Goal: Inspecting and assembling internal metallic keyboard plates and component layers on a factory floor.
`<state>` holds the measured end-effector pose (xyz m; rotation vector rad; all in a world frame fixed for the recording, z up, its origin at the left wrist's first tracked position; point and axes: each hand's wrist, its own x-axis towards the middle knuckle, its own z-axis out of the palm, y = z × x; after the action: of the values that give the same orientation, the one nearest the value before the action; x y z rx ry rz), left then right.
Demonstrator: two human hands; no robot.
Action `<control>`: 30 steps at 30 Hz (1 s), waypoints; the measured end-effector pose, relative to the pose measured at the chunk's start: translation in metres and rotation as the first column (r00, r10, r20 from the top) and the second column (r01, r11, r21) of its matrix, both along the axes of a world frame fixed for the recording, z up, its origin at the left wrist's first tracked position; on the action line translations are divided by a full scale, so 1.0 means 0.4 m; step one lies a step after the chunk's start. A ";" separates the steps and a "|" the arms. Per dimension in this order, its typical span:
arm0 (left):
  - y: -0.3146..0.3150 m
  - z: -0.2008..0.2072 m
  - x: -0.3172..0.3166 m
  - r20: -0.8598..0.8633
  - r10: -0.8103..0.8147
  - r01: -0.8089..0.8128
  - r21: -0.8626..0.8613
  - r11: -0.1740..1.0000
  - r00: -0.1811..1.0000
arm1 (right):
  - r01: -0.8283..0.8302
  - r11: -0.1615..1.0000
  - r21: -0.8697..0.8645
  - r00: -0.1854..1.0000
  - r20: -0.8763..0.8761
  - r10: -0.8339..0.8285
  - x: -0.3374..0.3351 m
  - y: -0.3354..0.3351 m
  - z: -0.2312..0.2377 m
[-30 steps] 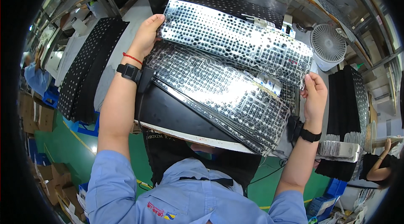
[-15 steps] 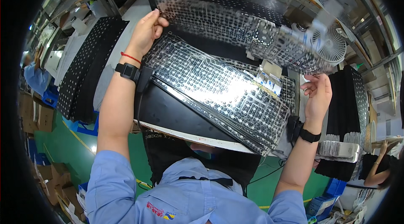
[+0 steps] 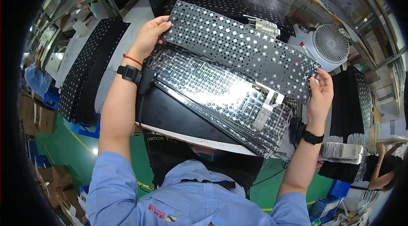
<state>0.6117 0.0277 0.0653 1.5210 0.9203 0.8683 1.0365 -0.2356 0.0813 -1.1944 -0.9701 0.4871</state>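
Note:
My left hand (image 3: pixel 149 35) pinches the upper left end of a long black perforated keyboard sheet (image 3: pixel 240 47), thumb on its face. Its right end is gripped between the thumb and fingers of my right hand (image 3: pixel 321 94). The sheet is tilted above the bench, its dark face with holes and pale dots toward me. A forked pale ribbon tail (image 3: pixel 274 98) shows below its lower edge. Under it lie clear keyboard membranes (image 3: pixel 191 71) with dark dots, shining under the light and partly hidden by the sheet.
A white fan (image 3: pixel 330 43) stands at the back right. Stacks of black dotted sheets lie left (image 3: pixel 83 69) and right (image 3: pixel 346 103). Small pale parts (image 3: pixel 265 26) sit behind the held sheet. A black mat (image 3: pixel 170 109) covers the front of the bench. Another person's arm (image 3: pixel 378 168) shows far right.
The held sheet, blurred and showing a clear, dotted face before, now shows its black perforated face and hangs lower. The ribbon tail has come down over the membranes. Both hands have shifted slightly inward.

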 end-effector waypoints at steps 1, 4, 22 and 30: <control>0.006 -0.005 -0.006 0.020 -0.002 0.002 -0.014 1.000 1.000 | -0.009 1.000 -0.002 1.000 -0.007 0.009 -0.001 0.000 0.000; 0.008 -0.015 0.002 0.126 -0.019 0.027 -0.058 0.998 0.992 | -0.029 0.999 0.021 1.000 -0.006 0.029 0.003 -0.003 0.000; 0.024 -0.016 -0.021 0.346 0.152 -0.126 -0.097 0.987 0.926 | -0.224 0.728 -0.648 0.863 0.215 0.457 -0.008 -0.024 0.011; 0.019 -0.016 -0.009 0.301 0.118 -0.096 -0.088 0.991 0.946 | -0.321 0.586 -0.744 0.835 0.069 0.545 0.010 -0.028 -0.021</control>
<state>0.6083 0.0352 0.0588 1.2390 0.8011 1.1032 1.0405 -0.2467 0.0728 -1.7606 -1.4200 1.2019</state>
